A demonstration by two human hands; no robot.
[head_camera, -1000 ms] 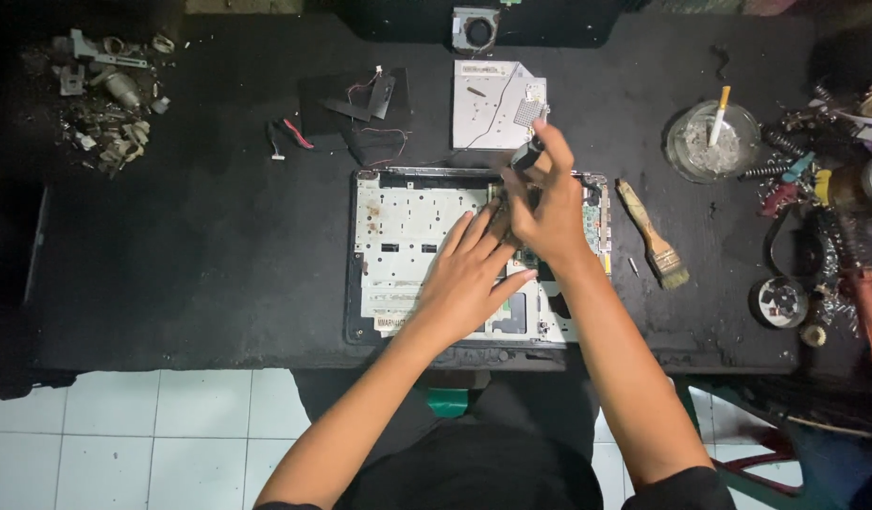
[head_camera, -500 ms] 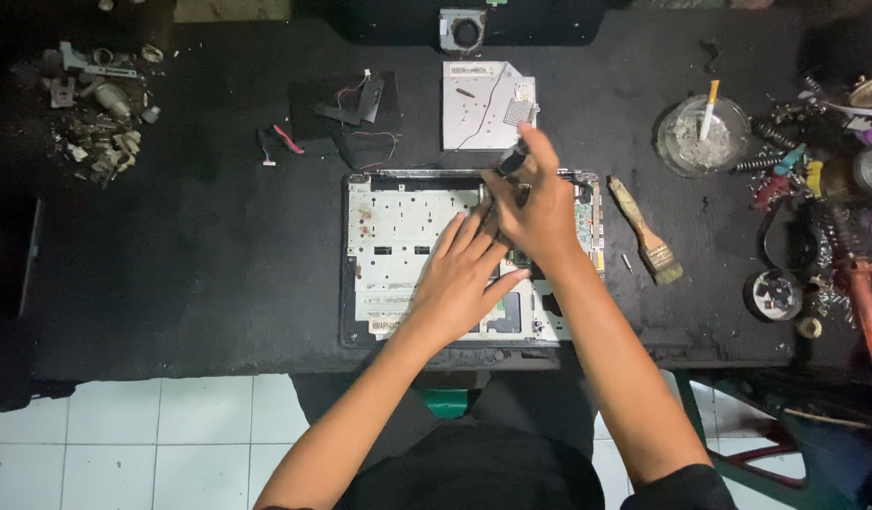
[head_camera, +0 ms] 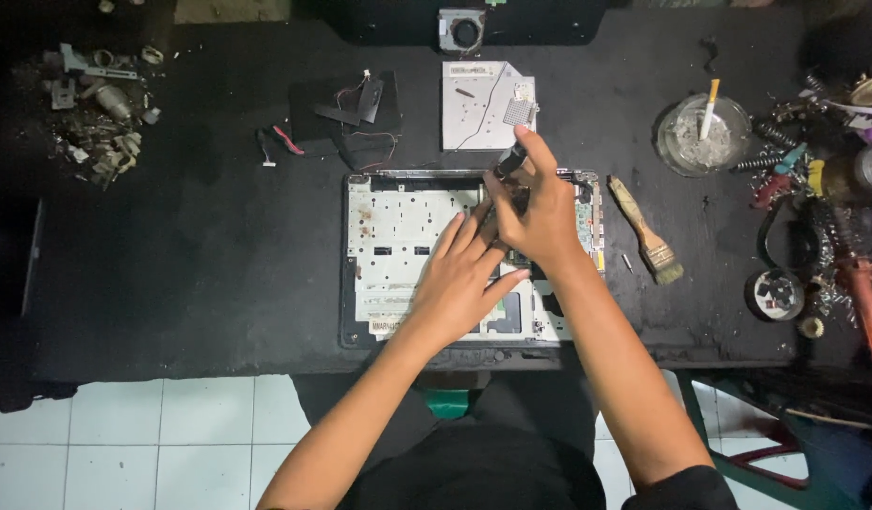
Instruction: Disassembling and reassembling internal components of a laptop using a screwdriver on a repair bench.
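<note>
The right hand (head_camera: 541, 215) has dipped slightly, fingers clenched on a dark screwdriver (head_camera: 509, 161) (tip hidden); the left hand (head_camera: 459, 279) stays flat, fingers released, on the opened laptop (head_camera: 398, 246) mid-worktop near the front edge.

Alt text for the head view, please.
Seen from above, a person's right hand grips a dark-handled tool upright over an opened laptop chassis on a black table, while the left hand rests flat on it.

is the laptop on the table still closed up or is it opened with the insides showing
Opened up. The laptop base lies flat with its keyboard off, bare metal frame showing; the left hand rests on it.
</note>
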